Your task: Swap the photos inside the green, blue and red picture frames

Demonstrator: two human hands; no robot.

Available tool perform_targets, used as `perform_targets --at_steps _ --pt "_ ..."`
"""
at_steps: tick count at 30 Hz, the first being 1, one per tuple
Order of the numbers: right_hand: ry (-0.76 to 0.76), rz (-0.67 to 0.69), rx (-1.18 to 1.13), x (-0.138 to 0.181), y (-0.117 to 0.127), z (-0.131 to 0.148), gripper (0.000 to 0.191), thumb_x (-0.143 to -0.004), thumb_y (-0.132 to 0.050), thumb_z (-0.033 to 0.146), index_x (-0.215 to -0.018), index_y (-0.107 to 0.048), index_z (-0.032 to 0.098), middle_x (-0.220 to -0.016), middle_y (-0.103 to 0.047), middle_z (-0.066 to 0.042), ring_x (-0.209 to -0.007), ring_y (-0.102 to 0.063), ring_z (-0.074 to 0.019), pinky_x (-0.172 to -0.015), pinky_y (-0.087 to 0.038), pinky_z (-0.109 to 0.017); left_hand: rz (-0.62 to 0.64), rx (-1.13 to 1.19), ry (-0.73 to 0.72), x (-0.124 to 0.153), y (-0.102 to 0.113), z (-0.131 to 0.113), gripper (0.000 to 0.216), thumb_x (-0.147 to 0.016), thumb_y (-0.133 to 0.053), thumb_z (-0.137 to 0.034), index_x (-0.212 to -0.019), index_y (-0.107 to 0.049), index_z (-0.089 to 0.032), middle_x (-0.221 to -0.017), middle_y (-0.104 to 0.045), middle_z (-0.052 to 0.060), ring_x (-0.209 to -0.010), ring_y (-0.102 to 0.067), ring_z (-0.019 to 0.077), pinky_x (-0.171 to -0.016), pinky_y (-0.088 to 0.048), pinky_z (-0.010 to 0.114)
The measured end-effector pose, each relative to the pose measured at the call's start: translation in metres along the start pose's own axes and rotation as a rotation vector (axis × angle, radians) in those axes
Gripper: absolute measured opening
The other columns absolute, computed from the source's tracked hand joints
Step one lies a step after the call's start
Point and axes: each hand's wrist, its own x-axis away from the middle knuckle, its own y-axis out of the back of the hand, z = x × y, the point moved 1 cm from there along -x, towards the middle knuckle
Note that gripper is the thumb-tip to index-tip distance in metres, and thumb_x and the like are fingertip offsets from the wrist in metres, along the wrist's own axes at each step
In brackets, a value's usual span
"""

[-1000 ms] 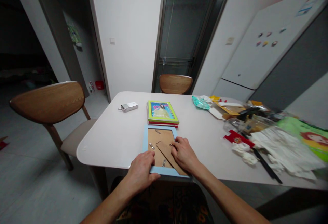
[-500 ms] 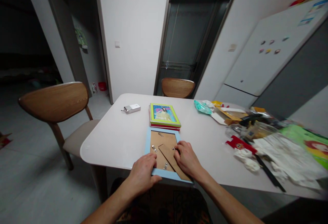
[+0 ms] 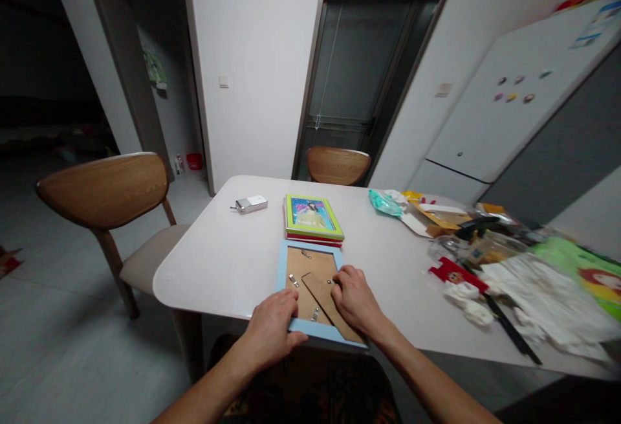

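A light blue picture frame [image 3: 283,267] lies face down at the near edge of the white table [image 3: 228,256], its brown backing board [image 3: 310,268] and metal clips showing. My left hand [image 3: 270,329] is curled over the frame's near left corner, gripping it. On the frame's right side my right hand [image 3: 355,298] presses on the backing board, fingertips bent at a clip by the stand flap. Just beyond lies a stack of frames, a green frame [image 3: 313,214] with a picture on top.
A small silver device [image 3: 251,204] lies at the table's far left. The right side holds clutter: a teal packet [image 3: 382,202], cardboard, white wrapping [image 3: 543,298], a red item [image 3: 449,274]. Wooden chairs stand at the left [image 3: 104,191] and far end [image 3: 338,164]. A fridge [image 3: 509,94] is right.
The view has shifted slightly; both hands stay on the blue frame, and my right fingers have moved a little at the clip.
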Motion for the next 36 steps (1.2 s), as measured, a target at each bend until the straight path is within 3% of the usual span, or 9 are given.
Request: perform_targets --at_steps 4,8,15,31,33,36 --pt "0.027 0.013 0.012 -0.002 0.004 0.005 0.019 -0.073 -0.041 0.016 -0.080 -0.058 0.014 -0.086 -0.051 -0.008 -0.084 -0.041 -0.0188 -0.076 -0.033 -0.029 -0.009 -0.007 -0.024 0.000 0.001 0.000 0.030 -0.060 -0.066 -0.030 -0.084 -0.051 -0.020 -0.124 -0.045 0.005 -0.114 -0.038 0.0190 -0.095 -0.031 0.031" --pt "0.135 0.005 -0.039 -0.006 0.004 0.031 0.024 -0.076 -0.043 0.019 -0.093 -0.059 0.019 -0.093 -0.053 -0.006 -0.088 -0.043 -0.0182 -0.077 -0.032 -0.030 0.005 -0.006 -0.035 -0.001 0.001 0.001 0.030 -0.061 -0.066 -0.030 -0.085 -0.051 -0.020 -0.121 -0.047 0.005 -0.112 -0.040 0.0202 -0.094 -0.032 0.033" --pt "0.276 0.138 -0.096 -0.018 -0.012 0.064 0.023 -0.079 -0.042 0.019 -0.089 -0.063 0.022 -0.083 -0.055 -0.004 -0.082 -0.044 -0.0158 -0.072 -0.032 -0.028 -0.041 0.020 -0.035 -0.001 0.000 0.002 0.029 -0.058 -0.068 -0.028 -0.079 -0.049 -0.021 -0.110 -0.052 0.003 -0.102 -0.047 0.0200 -0.087 -0.038 0.031" --pt "0.258 0.174 -0.248 -0.023 -0.015 0.058 0.027 -0.074 -0.043 0.014 -0.085 -0.065 0.026 -0.084 -0.059 -0.001 -0.084 -0.047 -0.0143 -0.075 -0.032 -0.027 -0.057 0.014 -0.054 -0.001 -0.004 0.005 0.032 -0.057 -0.069 -0.027 -0.082 -0.049 -0.020 -0.116 -0.050 0.004 -0.107 -0.044 0.0199 -0.091 -0.035 0.031" --pt "0.199 0.174 -0.258 -0.030 -0.016 0.052 0.025 -0.076 -0.043 0.019 -0.087 -0.064 0.025 -0.085 -0.060 -0.001 -0.084 -0.050 -0.0129 -0.076 -0.033 -0.024 -0.055 0.014 -0.055 0.000 -0.004 0.006 0.032 -0.057 -0.069 -0.028 -0.082 -0.050 -0.020 -0.118 -0.049 0.005 -0.109 -0.042 0.0200 -0.092 -0.035 0.031" --pt "-0.007 0.128 -0.225 -0.049 -0.018 0.037 0.024 -0.076 -0.044 0.024 -0.089 -0.064 0.020 -0.087 -0.063 -0.003 -0.082 -0.053 -0.0128 -0.073 -0.035 -0.021 -0.062 0.016 -0.057 0.000 -0.005 0.007 0.033 -0.057 -0.070 -0.027 -0.083 -0.051 -0.019 -0.119 -0.049 0.006 -0.111 -0.042 0.0203 -0.093 -0.034 0.032"
